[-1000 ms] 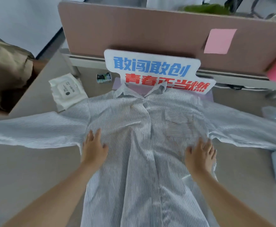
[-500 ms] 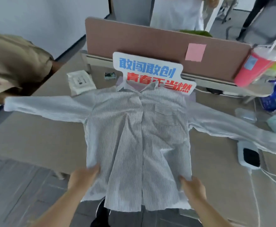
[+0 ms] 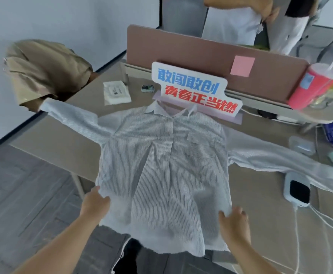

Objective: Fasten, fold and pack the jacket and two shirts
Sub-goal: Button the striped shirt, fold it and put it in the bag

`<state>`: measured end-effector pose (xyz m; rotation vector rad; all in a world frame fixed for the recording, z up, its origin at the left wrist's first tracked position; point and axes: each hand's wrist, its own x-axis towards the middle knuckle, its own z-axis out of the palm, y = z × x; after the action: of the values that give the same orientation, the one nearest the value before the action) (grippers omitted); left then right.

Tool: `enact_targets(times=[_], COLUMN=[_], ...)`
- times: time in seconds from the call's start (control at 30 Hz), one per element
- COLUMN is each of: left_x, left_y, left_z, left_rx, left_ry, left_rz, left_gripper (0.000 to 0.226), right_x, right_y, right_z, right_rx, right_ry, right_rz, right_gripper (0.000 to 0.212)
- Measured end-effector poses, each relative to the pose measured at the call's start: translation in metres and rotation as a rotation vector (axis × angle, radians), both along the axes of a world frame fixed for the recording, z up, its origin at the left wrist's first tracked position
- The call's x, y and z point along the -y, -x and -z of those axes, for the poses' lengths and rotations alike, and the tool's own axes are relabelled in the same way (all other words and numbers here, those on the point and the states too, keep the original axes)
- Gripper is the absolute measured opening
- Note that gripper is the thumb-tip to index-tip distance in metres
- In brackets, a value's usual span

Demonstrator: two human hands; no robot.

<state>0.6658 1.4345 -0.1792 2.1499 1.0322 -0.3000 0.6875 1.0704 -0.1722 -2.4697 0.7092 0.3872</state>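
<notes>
Gripping the lower left edge of the striped shirt (image 3: 167, 165), my left hand (image 3: 94, 203) has its thumb over the cloth and its fingers curled at the side seam, so that grip holds fabric. The right hand (image 3: 235, 222) sits at the opposite hem corner with its thumb toward the shirt, but blur keeps me from telling whether that grip pinches the hem or only lies against it. A second ago both hands lay flat on the body of the shirt, level with the chest pocket. They have since run down the two sides to the hem, and my view has pulled back to take in the whole garment. The shirt lies front up on the counter (image 3: 63, 139), collar at the lettered sign (image 3: 193, 89), both sleeves spread wide, front strip apparently closed, and the hem hanging over the near edge. I read this as the smoothing pass being finished, with the shirt flat enough to start folding, sleeves first I would guess. A tan garment (image 3: 47, 68), likely the jacket, is draped at the far left beyond the sleeve cuff, apparently not yet handled.
</notes>
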Motion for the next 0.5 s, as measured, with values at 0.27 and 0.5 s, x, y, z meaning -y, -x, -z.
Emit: enact_targets(times=[0.27, 0.5], left_x=[0.004, -0.019], left_y=[-0.033, -0.1], left_z=[-0.039, -0.057], left_rx=[0.107, 0.168], left_ry=[0.063, 0.011], left_rz=[0.017, 0.125], left_gripper=[0.059, 0.056], right_x=[-0.056, -0.124], right_y=[-0.055, -0.119], right_z=[-0.021, -0.02], right_rx=[0.029, 0.014], right_ry=[0.005, -0.056], right_rz=[-0.392, -0.558], right_gripper=[0.045, 0.044])
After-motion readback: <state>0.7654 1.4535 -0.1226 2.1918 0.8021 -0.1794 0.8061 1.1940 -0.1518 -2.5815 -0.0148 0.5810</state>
